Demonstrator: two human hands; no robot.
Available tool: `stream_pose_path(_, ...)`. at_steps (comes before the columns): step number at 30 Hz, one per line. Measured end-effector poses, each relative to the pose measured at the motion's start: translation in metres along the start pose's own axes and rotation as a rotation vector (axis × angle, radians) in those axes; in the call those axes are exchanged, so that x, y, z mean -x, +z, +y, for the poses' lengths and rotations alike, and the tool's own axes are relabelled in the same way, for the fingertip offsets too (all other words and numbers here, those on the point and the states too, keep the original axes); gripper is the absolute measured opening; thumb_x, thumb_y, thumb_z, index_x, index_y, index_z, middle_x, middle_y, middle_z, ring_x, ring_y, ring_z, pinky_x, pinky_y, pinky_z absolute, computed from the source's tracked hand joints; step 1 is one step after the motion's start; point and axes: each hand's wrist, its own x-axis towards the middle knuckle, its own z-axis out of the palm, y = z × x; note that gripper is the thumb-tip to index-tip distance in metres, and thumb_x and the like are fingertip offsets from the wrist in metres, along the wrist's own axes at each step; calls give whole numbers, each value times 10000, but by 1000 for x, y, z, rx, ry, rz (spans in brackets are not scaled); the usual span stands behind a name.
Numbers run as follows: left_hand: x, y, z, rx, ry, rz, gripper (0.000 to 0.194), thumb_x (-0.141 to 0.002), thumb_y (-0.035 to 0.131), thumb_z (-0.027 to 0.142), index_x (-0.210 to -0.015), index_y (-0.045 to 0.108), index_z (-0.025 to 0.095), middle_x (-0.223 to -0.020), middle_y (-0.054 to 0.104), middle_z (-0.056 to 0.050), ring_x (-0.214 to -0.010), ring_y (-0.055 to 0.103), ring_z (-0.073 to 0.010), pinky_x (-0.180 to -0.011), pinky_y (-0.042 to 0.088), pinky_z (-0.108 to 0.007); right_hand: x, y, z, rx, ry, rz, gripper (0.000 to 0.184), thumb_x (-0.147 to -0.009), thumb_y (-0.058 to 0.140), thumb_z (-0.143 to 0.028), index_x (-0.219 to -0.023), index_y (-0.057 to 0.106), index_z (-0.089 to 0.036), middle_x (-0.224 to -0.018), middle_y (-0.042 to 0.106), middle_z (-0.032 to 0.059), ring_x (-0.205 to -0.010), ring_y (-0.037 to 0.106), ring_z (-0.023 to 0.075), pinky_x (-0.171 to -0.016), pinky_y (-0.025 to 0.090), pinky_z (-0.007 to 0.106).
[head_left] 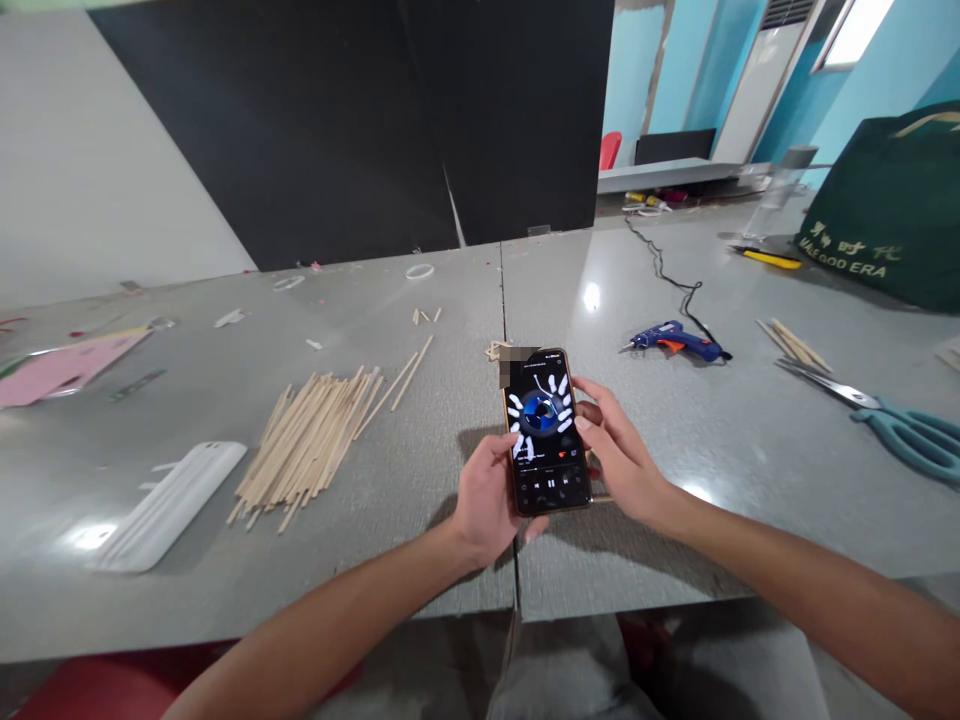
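A smartphone [544,430] with a lit screen showing a music player is held upright over the grey table [390,520]. My left hand [484,500] grips its lower left edge from below. Along the phone's right side my right hand [619,455] has its fingers wrapped, thumb near the screen. A pile of thin wooden sticks [311,440] lies to the left of my hands.
A white phone case [169,505] lies at the left. A blue glue gun [679,340] with a black cord, a few sticks [799,345], teal scissors [892,420] and a green bag [892,205] are at the right. Pink paper [60,365] sits far left.
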Motion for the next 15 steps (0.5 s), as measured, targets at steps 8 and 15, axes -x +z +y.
stream_pose_path(8,0,5,1,-2,6,16,432,-875,591,494,-998,730,104,-902,745,-151,-639,672,-243,-303,425,-243,0,0,-1,12,-3,9,519,-1071,486,-486,-1561,396,-341,-1172,643,79,-851,595,195,-620,542,311)
stream_pose_path(15,2,7,3,-13,9,38,413,-882,593,486,-973,726,106,-854,735,-136,-619,664,-236,-304,424,-237,-1,0,0,39,34,48,489,-1073,441,-433,-1552,418,-337,-1153,626,78,-879,592,210,-671,583,352)
